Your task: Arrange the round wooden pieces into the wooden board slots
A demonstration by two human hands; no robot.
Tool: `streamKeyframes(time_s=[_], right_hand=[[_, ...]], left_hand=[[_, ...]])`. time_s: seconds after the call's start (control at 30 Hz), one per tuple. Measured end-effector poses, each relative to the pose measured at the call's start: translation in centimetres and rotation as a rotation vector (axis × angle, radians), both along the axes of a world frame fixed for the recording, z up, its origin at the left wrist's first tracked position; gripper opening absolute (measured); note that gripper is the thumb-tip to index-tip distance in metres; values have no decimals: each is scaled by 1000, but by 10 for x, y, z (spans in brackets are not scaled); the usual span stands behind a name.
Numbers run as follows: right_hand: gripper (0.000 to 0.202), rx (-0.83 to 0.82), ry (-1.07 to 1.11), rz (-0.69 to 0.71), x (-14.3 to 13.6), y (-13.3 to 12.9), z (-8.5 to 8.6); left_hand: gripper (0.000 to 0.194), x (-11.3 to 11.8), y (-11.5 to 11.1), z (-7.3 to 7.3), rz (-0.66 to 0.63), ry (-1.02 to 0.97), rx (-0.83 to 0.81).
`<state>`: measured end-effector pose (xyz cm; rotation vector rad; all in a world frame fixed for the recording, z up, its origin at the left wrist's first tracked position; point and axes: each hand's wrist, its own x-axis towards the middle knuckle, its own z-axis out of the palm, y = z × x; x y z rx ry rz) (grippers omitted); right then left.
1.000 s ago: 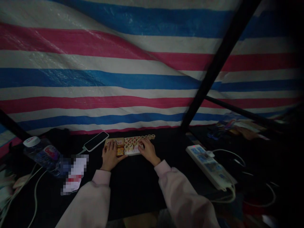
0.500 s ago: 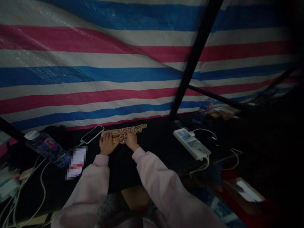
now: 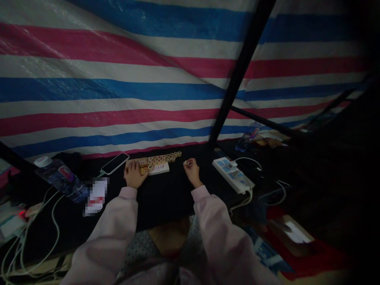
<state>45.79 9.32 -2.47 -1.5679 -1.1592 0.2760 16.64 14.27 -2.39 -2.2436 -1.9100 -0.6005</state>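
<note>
My left hand (image 3: pixel 135 175) lies with its fingers spread over the left half of an open box (image 3: pixel 162 169). Small round wooden pieces with markings fill part of the box's right half, where a white area shows at the front. Several more round pieces (image 3: pixel 173 157) stand in a group on the black table, just past the box's right end. Away from the box, to its right, my right hand (image 3: pixel 192 171) pinches one round piece (image 3: pixel 187 162) between thumb and fingers above the table.
A phone (image 3: pixel 115 164) lies left of the box, near a water bottle (image 3: pixel 63 178) and a blurred packet (image 3: pixel 96 196). A white power strip (image 3: pixel 232 174) with cables is at the right. Behind stand a striped sheet (image 3: pixel 133 91) and a black pole (image 3: pixel 234 85).
My right hand has moved from the box to the right with a round piece in its fingers, uncovering the box's white front area. My left hand stays on the box.
</note>
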Motion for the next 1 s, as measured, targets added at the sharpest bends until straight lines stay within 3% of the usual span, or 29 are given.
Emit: streamKeyframes(time_s=[0.47,1.0], right_hand=[[31,-7,46,96,4,7,-26],[26,-24,45,118,5,5,-26]], left_hand=[[75,0,0,-2,-2,-10,-6],[74,1,1,-5,21,58,-3]])
